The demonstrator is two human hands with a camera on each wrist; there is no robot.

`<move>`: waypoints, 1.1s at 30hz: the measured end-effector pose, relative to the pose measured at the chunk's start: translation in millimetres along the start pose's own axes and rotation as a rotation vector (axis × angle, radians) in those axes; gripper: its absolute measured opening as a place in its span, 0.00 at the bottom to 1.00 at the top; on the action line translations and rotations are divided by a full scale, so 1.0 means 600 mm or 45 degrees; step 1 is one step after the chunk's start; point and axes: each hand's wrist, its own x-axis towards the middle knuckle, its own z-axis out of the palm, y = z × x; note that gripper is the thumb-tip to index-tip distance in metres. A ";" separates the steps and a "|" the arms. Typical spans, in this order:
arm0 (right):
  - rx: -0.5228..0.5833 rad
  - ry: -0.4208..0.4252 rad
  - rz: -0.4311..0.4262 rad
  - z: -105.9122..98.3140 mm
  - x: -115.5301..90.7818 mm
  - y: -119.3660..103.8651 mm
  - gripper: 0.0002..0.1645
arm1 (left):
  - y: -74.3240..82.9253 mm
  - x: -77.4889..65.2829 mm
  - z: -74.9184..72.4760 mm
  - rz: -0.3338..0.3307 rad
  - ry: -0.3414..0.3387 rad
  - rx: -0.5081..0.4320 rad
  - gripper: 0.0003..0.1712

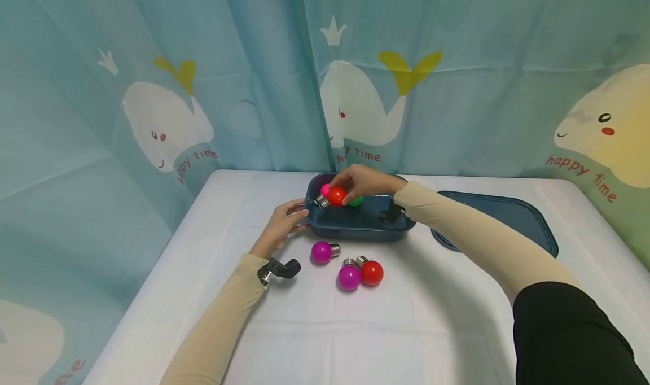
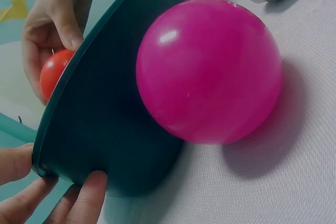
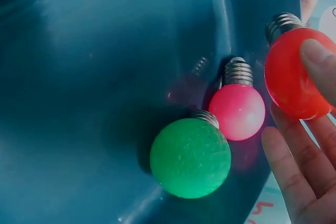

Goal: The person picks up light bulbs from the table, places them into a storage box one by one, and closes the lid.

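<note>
My right hand point(image 1: 367, 182) holds a red light bulb point(image 1: 336, 196) by its round globe, over the left end of a dark blue tub point(image 1: 350, 232). Its metal screw base points away from the fingers in the right wrist view. Inside the tub lie a pink bulb point(image 3: 237, 112) and a green bulb point(image 3: 190, 158), close together. My left hand point(image 1: 282, 222) touches the tub's left end, fingertips at the rim and outer wall. A magenta bulb point(image 2: 210, 72) lies on the table just in front of the tub.
Nearer on the white table, another magenta bulb point(image 1: 348, 278) and a red bulb point(image 1: 372, 272) lie side by side. A flat dark blue lid point(image 1: 528, 221) rests right of the tub, partly behind my right sleeve. A whale-print curtain point(image 1: 264, 91) hangs behind the table.
</note>
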 end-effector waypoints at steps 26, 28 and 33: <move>-0.008 -0.161 0.001 0.031 0.046 0.015 0.24 | -0.003 0.001 0.000 0.004 -0.006 -0.012 0.25; -0.008 -0.178 -0.009 0.033 0.048 0.015 0.24 | -0.002 0.000 0.000 0.005 -0.005 -0.013 0.25; -0.006 -0.212 -0.023 0.037 0.055 0.018 0.24 | -0.001 0.000 -0.001 0.011 -0.009 -0.008 0.25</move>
